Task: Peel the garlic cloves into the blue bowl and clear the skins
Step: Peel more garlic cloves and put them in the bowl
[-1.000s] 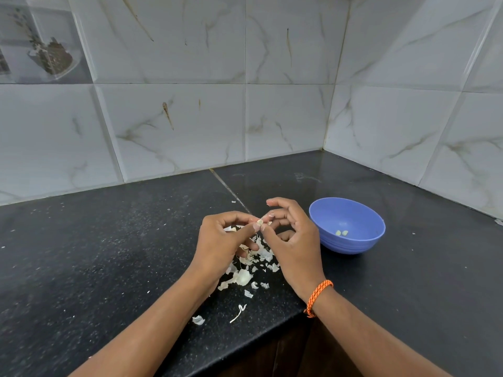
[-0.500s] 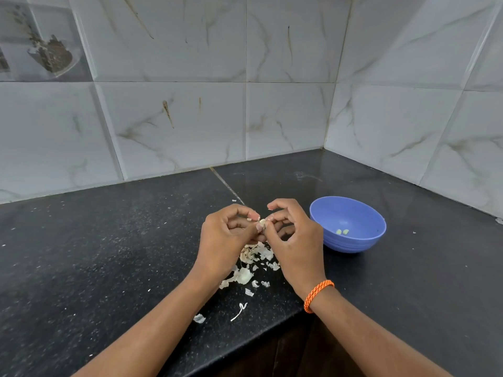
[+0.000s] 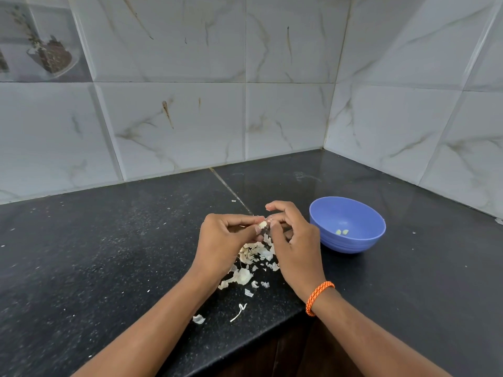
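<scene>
My left hand (image 3: 223, 240) and my right hand (image 3: 295, 240) meet above the black counter (image 3: 109, 254), both pinching one small garlic clove (image 3: 262, 224) between fingertips and thumbs. Below them lies a pile of white garlic skins (image 3: 253, 259), with loose flakes (image 3: 198, 319) trailing toward the counter's front edge. The blue bowl (image 3: 362, 243) stands just right of my right hand and holds two peeled cloves (image 3: 342, 232). An orange bracelet circles my right wrist.
Marble-look wall tiles close the counter at the back and on the right, forming a corner behind the bowl. The counter's front edge runs under my forearms, with a dark cabinet below. Tiny skin crumbs dot the counter.
Both hands have stayed together on the clove, fingers shifting slightly as they work at its skin. The bowl and the skin pile have not moved.
</scene>
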Available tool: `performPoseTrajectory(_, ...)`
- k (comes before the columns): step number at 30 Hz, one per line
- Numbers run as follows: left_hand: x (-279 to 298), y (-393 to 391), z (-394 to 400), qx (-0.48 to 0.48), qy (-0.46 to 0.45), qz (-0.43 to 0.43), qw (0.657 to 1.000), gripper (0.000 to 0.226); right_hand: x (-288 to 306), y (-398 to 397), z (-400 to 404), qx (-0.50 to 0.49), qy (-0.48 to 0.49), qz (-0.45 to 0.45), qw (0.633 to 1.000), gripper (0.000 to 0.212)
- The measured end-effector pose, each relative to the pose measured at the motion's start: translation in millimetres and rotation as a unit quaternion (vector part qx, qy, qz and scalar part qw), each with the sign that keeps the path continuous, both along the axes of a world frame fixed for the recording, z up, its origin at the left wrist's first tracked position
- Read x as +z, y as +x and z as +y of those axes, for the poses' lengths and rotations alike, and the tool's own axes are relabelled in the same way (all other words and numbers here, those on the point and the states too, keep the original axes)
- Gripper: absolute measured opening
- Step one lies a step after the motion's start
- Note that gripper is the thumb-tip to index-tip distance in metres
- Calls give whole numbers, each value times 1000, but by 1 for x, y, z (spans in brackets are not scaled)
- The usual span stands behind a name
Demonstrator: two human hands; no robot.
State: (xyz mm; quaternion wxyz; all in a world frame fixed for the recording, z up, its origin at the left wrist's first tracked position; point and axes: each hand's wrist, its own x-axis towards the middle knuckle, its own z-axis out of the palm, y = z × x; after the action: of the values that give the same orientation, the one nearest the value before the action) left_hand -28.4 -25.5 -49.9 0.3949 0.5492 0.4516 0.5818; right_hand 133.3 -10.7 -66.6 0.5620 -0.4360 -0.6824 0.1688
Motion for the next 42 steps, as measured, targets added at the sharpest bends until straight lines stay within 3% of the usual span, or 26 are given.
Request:
performPoseTrajectory(6,-3,-6,7,45,17,77,996,15,2,5,5,-7,-4,-64,998,31)
performPoseTrajectory(10,0,-8,6,62,39,117,990,16,3,7,9,19,-5,-73,997,47)
performPoseTrajectory(19,1,-9,7,64,30,106,992,13,-2,6,7,0,70,-193,979,44)
performPoseTrajectory(25,-3,-7,5,6,-1,5,1000,16,1,6,7,16,38,-88,995,35)
performPoseTrajectory(32,-9,-2,7,32,3,4,999,13,1,0,4,25,-8,-11,1000,35)
performPoseTrajectory(42,-12,-2,9,18,9,28,999,15,4,-5,-1,0,-15,-22,1000,30)
